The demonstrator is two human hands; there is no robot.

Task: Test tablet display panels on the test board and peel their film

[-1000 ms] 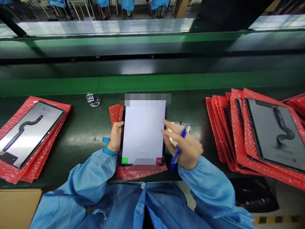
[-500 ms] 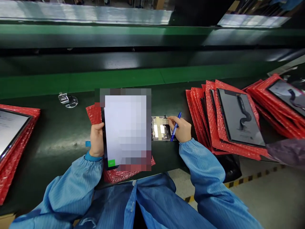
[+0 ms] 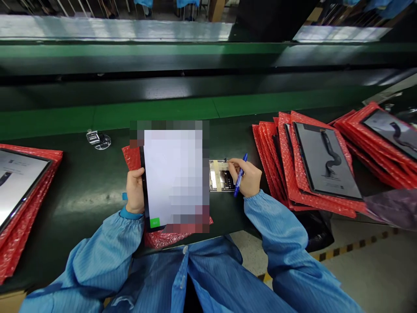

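Note:
My left hand (image 3: 135,190) grips the left edge of a lit tablet screen (image 3: 163,174), thumb along its side. The screen shows white with a green patch at its lower left; part of it is blurred out by pixel blocks. Red bubble wrap (image 3: 169,239) lies beneath it. Beside the screen's right edge sits a small circuit board (image 3: 215,176) with a pale tape strip across it. My right hand (image 3: 248,178) is closed with a blue pen (image 3: 239,178) held across its fingers. Thumb and index fingertip pinch together at the board's upper right corner.
Stacks of screens in red bubble sleeves stand at the right (image 3: 325,161) and far right (image 3: 391,134), another stack (image 3: 19,174) at the left. A small clear-and-metal item (image 3: 98,140) lies at the back left. A co-worker's dark sleeve (image 3: 392,208) reaches in at the right.
The whole view has shifted slightly. Both hands keep their holds, and the pen and screen stay almost in the same place.

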